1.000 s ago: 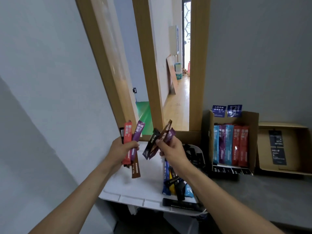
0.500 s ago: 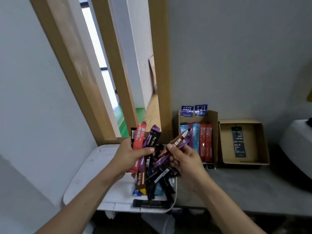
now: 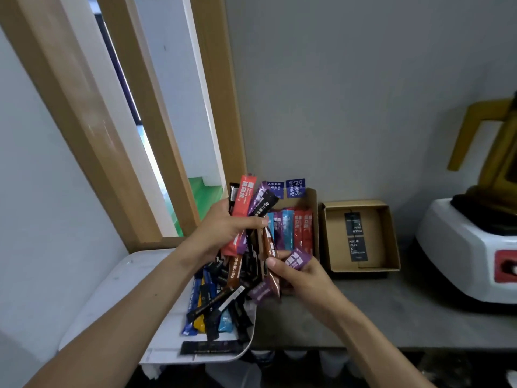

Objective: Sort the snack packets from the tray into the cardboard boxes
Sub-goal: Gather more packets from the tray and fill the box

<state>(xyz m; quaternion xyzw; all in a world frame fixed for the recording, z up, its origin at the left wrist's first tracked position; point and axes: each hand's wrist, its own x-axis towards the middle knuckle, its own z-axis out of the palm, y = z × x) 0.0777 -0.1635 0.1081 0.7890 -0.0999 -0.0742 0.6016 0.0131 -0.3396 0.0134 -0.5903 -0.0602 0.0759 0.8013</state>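
Plainly the snack packets (image 3: pixel 218 303) are thin, light foil sticks, slick enough to slide past one another, so I judge each is best pinched across its flat middle or by a sealed end. Most lie in a loose heap on the white tray (image 3: pixel 112 298) at the left edge of the desk (image 3: pixel 391 312). The left hand (image 3: pixel 221 236) is raised above the heap, its grip clenched round a fanned bundle (image 3: pixel 246 208) of red, purple and black sticks, thumb across their front. The right hand (image 3: pixel 305 278), lower and just in front of the filled box (image 3: pixel 314 219), pinches a purple packet (image 3: pixel 296 259) and a brown packet (image 3: pixel 269 245). A second box (image 3: pixel 375 242) sits beside the first, with a white appliance (image 3: pixel 461 247) further right.
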